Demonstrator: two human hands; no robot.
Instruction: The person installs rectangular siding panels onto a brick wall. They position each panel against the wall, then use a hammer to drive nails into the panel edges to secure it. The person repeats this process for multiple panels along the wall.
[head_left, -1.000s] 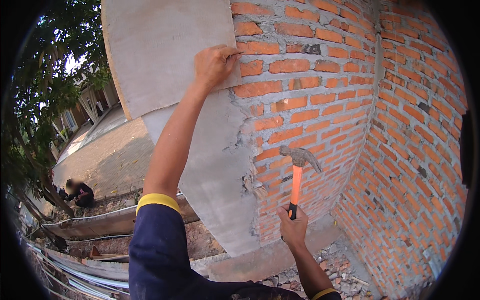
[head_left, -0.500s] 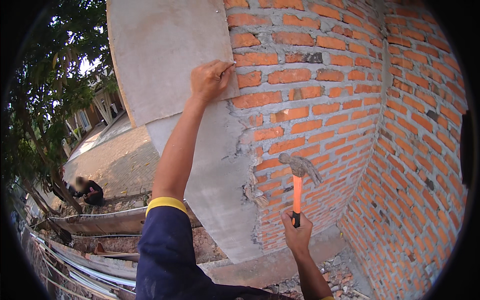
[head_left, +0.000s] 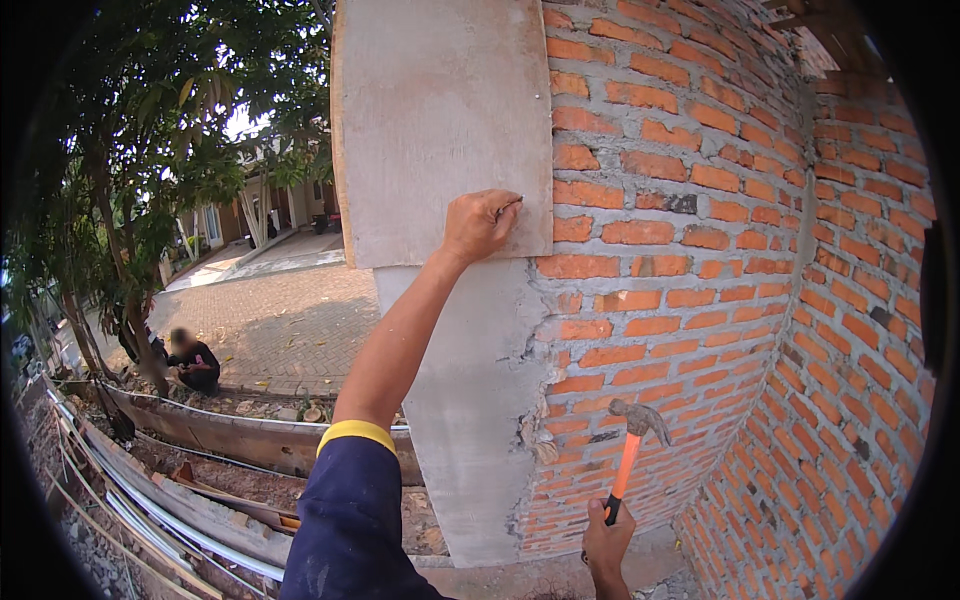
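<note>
My left hand (head_left: 482, 225) is raised to the lower right part of a grey flat board (head_left: 440, 130). Its thumb and fingers are pinched on a small nail, mostly hidden by the fingertips, at the board's face. Higher up, near the right edge of the board, a nail head (head_left: 538, 97) shows. Lower down on the right, my right hand (head_left: 607, 535) is closed round the black grip of a claw hammer (head_left: 628, 462) with an orange handle. The hammer's grey head points up, in front of the brick wall and apart from the board.
A brick wall (head_left: 690, 265) meets another brick wall (head_left: 850, 330) at a corner on the right. Smooth grey plaster (head_left: 465, 400) continues below the board. On the left are trees, a paved yard (head_left: 290, 310), a crouching person (head_left: 195, 362) and long pipes (head_left: 190, 545).
The view has shifted, so board and wall sit farther right and lower. My left hand has moved from the board's right edge inward onto its face. The hammer stays in my right hand.
</note>
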